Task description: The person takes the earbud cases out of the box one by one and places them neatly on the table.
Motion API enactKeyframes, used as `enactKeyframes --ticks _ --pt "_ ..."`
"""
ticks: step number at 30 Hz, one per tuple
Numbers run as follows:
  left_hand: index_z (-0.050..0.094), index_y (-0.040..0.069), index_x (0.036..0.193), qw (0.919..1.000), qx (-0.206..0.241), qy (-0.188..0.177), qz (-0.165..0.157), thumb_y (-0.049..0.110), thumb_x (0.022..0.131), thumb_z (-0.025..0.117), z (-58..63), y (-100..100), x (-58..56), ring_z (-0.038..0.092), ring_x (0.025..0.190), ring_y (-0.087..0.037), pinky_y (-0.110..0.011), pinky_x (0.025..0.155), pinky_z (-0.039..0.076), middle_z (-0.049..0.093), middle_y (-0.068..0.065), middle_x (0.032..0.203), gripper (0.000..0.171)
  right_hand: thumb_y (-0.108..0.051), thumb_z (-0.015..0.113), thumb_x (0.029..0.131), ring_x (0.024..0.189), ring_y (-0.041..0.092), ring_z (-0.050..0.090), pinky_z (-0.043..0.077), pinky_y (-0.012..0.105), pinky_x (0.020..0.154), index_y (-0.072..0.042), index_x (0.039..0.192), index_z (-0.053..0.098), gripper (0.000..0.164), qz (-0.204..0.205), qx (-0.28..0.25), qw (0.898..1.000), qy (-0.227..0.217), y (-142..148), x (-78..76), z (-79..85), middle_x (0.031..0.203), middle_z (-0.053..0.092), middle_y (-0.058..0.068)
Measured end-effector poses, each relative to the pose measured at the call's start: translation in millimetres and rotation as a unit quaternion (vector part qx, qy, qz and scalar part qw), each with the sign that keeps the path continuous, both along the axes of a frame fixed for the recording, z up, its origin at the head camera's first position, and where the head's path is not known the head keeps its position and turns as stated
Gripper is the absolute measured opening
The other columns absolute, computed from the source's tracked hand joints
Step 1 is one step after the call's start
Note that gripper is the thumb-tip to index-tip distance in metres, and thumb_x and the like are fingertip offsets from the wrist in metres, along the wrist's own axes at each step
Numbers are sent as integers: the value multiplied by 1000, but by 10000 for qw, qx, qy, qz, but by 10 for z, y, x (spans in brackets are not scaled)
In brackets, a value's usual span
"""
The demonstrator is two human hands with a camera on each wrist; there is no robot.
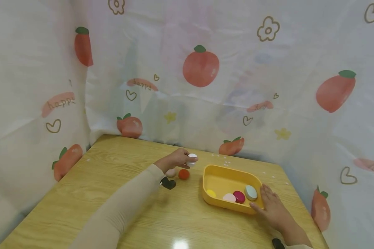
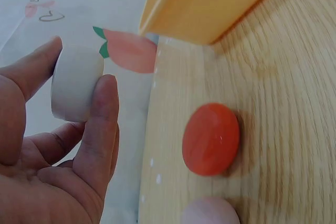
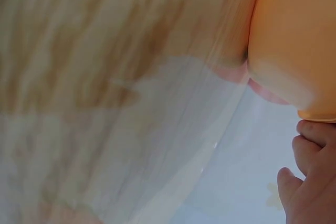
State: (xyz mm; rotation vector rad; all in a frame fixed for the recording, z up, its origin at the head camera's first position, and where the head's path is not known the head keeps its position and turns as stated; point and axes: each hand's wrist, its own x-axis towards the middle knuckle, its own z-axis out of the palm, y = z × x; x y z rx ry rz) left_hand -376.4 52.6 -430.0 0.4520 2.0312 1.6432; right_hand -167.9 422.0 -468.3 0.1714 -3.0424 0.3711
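My left hand [image 1: 180,158] pinches a smooth white round piece [image 1: 192,159] between thumb and fingers, raised above the table left of the yellow tray [image 1: 218,204]. In the left wrist view the white piece [image 2: 77,85] shows a thick side wall. A glossy orange-red round piece [image 2: 211,139] lies on the table below that hand, beside a pale pink piece [image 2: 211,212]. My right hand [image 1: 275,209] rests at the tray's right end, fingers extended along its rim and thumb at the front corner. Inside the tray lie yellow [image 1: 211,193], pink [image 1: 229,197], magenta [image 1: 239,196] and pale mint [image 1: 251,192] pieces.
The wooden table [image 1: 118,166] backs onto a white curtain [image 1: 162,103] printed with fruit, which also hangs along both sides. Small white specks [image 1: 226,162] dot the table's far part. A dark strap piece [image 1: 168,183] shows at the left wrist.
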Motion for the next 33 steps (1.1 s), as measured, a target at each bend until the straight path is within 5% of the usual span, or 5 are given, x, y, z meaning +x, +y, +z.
enactKeyframes --ticks 33 --pt "61 -7 105 9973 -475 229 510 20 90 73 -230 -754 -50 61 86 -22 -34 73 57 62 -13 99 34 -52 52 97 140 51 9 0 60 112 18 146 15 93 38 -158 9998 -67 0 -13 -3 152 11 37"
